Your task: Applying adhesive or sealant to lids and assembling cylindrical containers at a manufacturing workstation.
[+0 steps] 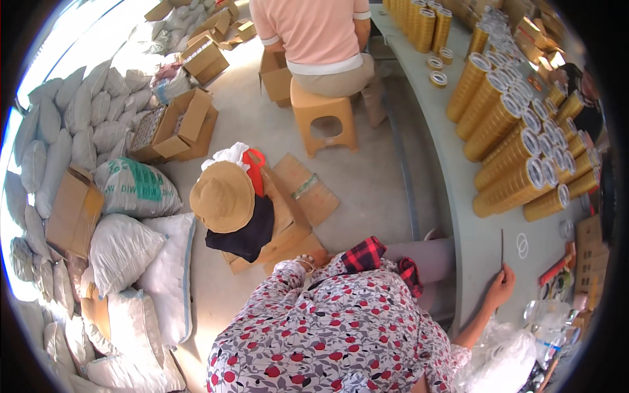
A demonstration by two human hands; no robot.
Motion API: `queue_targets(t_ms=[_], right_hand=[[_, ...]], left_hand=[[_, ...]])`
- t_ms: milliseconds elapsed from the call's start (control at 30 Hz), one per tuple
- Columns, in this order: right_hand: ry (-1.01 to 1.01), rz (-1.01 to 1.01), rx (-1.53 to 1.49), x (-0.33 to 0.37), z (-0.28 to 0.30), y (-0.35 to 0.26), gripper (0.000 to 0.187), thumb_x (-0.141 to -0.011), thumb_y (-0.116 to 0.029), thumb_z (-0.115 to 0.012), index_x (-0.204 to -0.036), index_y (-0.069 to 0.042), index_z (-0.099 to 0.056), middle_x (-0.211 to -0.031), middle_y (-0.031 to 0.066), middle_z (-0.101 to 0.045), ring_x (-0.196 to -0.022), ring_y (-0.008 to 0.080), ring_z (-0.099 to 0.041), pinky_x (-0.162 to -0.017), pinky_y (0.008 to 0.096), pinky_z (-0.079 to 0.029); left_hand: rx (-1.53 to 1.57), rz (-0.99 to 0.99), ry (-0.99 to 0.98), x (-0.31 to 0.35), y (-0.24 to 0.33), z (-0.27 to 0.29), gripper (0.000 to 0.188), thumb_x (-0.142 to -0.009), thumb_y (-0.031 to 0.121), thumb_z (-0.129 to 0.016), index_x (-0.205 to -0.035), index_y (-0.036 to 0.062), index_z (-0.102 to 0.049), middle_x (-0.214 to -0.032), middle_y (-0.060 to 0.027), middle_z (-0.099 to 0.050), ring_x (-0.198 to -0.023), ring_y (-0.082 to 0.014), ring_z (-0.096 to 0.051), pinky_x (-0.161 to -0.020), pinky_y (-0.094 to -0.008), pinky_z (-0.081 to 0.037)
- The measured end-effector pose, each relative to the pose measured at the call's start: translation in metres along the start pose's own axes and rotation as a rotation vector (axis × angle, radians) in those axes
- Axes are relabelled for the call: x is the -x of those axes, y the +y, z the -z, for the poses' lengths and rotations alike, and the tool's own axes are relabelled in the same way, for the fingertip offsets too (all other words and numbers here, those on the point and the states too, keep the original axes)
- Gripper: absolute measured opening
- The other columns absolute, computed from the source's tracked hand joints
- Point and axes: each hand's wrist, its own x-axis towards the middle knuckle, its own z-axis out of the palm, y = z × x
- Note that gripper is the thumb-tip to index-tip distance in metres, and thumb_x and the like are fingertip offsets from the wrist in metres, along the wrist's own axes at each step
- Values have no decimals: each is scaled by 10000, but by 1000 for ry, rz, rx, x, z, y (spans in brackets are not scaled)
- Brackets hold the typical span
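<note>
On the grey-green table [477, 262] at the right, my right hand [501, 288] pinches a thin dark stick [502, 247] that points away from me. Just right of the stick lie white rings [522, 245], thin and partly overlapping. My left hand [305, 262] rests low by my side, close to a cardboard box [278, 245]; it is small in view, and how its fingers are held is unclear. Farther along the table stand tall stacks of golden-brown tape rolls [508, 190] with white cores.
Ahead, a person in a pink shirt [314, 33] sits on an orange plastic stool [322, 118]. A tan hat [223, 196] and dark cloth top the floor box. White sacks [128, 252] and open cartons [187, 124] crowd the left. Clear plastic bags [498, 357] lie near my right forearm.
</note>
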Motion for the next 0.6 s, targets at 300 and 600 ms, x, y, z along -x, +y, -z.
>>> queue_targets(t_ms=[300, 600], right_hand=[[23, 24, 55, 0, 0, 14, 240, -978, -112, -577, -1166, -54, -715, -1175, 77, -680, -1052, 239, -654, -908, 340, -514], [-39, 14, -72, -4, -24, -12, 232, -968, -94, -578, -1155, -58, -711, -1135, 64, -669, -969, 208, -640, -831, 314, -502]], left_hand=[[83, -84, -11, 6, 0, -5, 554, -951, 487, -527, -1249, 35, -645, -1203, -268, -668, -1129, -433, -632, -959, -492, -484], [-579, 133, 432, 13, -177, 8, 474, -916, 548, -579, -1085, 118, -686, -965, -201, -701, -993, -371, -693, -843, -525, -514]])
